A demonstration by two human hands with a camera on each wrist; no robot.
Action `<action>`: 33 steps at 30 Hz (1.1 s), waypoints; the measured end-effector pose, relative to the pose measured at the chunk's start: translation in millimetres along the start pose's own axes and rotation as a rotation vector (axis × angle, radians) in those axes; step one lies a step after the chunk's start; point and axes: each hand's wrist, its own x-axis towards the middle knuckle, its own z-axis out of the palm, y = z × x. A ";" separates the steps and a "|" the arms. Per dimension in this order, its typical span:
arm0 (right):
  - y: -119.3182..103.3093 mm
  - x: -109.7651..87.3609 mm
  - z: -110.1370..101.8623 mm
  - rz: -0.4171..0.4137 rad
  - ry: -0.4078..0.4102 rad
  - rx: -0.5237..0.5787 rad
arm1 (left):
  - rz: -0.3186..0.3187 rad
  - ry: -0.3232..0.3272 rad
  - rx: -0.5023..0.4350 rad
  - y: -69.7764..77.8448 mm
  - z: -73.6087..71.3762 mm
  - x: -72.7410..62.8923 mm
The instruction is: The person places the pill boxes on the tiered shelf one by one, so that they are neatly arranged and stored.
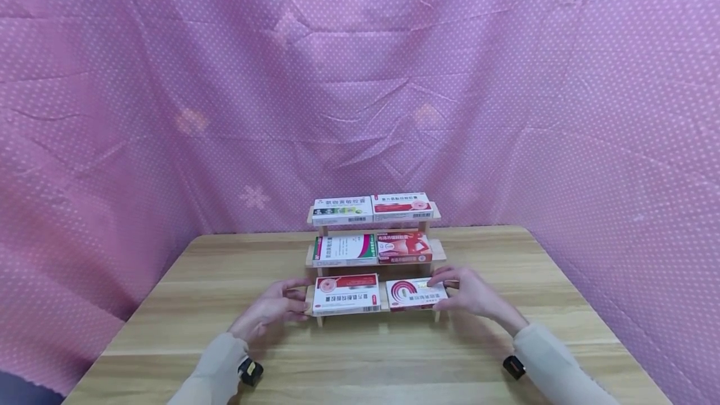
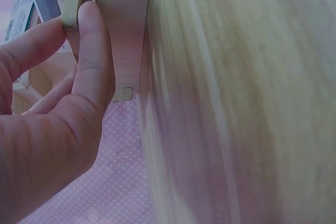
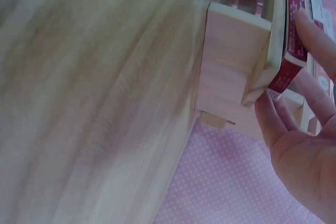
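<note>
A three-step wooden display rack (image 1: 384,300) holds two medicine boxes on each step. My left hand (image 1: 277,306) grips the left end of its lowest board (image 2: 72,17) between thumb and fingers. Beside that hand lies a white and red medicine box (image 1: 345,297). At the right end of the same step, my right hand (image 1: 469,292) pinches a white medicine box with pink-red rings (image 1: 413,293), fingers on its top and thumb at its front corner. In the right wrist view, the box's dark red side (image 3: 296,24) shows against the board.
On the middle step are a white and green box (image 1: 344,249) and a red box (image 1: 404,247). The top step bears a white and green box (image 1: 342,208) and a white and red one (image 1: 402,205). A pink dotted curtain (image 1: 360,80) hangs behind the wooden table (image 1: 360,361).
</note>
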 end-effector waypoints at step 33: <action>-10.4 7.1 16.5 0.105 0.086 0.016 | 0.015 -0.030 -0.022 0.6 -1.2 1.1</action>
